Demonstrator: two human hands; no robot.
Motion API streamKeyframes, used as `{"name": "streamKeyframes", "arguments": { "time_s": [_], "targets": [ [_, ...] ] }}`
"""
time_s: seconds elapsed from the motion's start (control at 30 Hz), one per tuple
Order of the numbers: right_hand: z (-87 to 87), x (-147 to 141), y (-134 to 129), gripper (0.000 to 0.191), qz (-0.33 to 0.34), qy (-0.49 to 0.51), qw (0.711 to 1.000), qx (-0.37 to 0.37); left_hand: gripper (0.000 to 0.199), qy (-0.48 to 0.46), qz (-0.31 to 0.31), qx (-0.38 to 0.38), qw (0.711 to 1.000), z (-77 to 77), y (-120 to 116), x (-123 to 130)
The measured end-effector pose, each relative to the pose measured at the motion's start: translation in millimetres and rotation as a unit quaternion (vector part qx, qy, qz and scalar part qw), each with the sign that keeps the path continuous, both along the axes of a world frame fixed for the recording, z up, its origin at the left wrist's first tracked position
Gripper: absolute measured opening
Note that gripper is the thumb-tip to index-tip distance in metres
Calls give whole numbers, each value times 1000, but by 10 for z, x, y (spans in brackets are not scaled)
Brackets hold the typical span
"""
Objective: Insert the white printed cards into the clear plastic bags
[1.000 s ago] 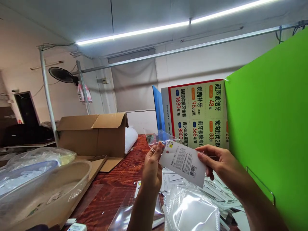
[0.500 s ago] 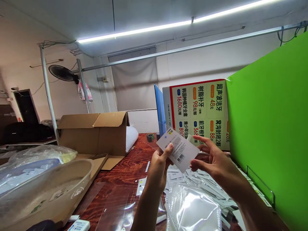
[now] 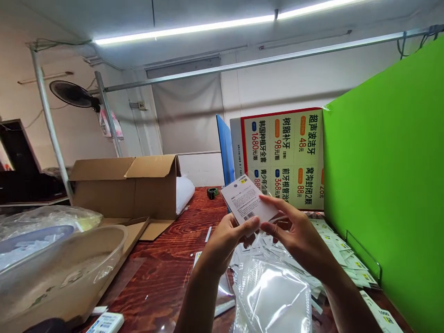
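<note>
A white printed card (image 3: 244, 199) with a barcode, small text and a yellow mark is held up at chest height, tilted. My left hand (image 3: 222, 243) is closed on its lower edge, thumb across the front. On the right edge and lower corner, my right hand (image 3: 294, 229) pinches the same card with finger and thumb. A clear film edge seems to show around the card. Below the hands lies a stack of clear plastic bags (image 3: 274, 291). Behind it spreads a heap of white cards and strips, partly hidden by my right arm.
A green board (image 3: 385, 175) stands along the right, with packed cards (image 3: 350, 259) and a wire holder (image 3: 364, 252) at its foot. A price-list board (image 3: 282, 138) stands behind. On the left are a plastic basin (image 3: 86, 263), a cardboard box (image 3: 125, 194) and a tape roll (image 3: 212, 193).
My left thumb has shifted down to the card's lower edge. My right index finger now rests on the card's right side, and both hands are closer together. The view has turned slightly right.
</note>
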State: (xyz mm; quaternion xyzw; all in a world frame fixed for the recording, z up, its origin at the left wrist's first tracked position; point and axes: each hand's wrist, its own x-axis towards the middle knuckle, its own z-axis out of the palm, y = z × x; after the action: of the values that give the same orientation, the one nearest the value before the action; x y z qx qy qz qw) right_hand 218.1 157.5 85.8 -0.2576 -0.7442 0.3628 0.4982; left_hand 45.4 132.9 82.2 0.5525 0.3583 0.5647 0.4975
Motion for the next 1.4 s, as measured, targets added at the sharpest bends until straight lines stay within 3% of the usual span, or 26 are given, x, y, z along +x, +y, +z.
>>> {"name": "streamKeyframes", "arguments": {
  "time_s": [0.1,0.2,0.27,0.37,0.4,0.47,0.6,0.73,0.83,0.9,1.0,1.1,1.23,1.4],
  "targets": [
    [0,-9,53,56,6,46,998,-52,43,75,6,-13,997,-19,45,-48],
    [-39,48,216,54,-54,87,991,-91,51,228,18,-1,974,-79,96,-77],
    [-96,139,363,53,-132,61,983,-116,53,375,50,6,926,-139,111,-71],
    [-184,351,535,55,-269,-71,950,-141,47,568,84,-32,818,-250,110,-20],
    [-197,434,555,55,-308,-126,933,-139,45,601,79,-47,794,-291,111,3],
    [-179,605,517,48,-352,-221,901,-127,44,627,70,-67,773,-374,126,50],
    [20,915,146,43,-358,-272,888,-100,43,622,76,-83,775,-510,201,87],
    [124,1159,-317,56,-405,-263,872,-85,43,588,85,-60,802,-550,266,17],
    [-151,1306,-520,60,-404,-319,846,-135,42,573,71,-67,813,-528,294,-36],
    [-507,1398,-582,49,-381,-383,819,-194,39,578,62,-58,811,-509,305,-44],
    [-1095,1544,-618,33,-353,-502,758,-221,31,599,55,-36,798,-495,315,-27],
    [-1479,1679,-623,31,-359,-544,721,-236,22,603,58,-16,796,-512,322,-25],
    [-1579,1757,-673,32,-417,-536,703,-212,21,586,71,12,807,-572,348,-82],
    [-1469,1676,-818,31,-454,-484,730,-165,23,573,71,33,816,-607,417,-176]
  ]
}}
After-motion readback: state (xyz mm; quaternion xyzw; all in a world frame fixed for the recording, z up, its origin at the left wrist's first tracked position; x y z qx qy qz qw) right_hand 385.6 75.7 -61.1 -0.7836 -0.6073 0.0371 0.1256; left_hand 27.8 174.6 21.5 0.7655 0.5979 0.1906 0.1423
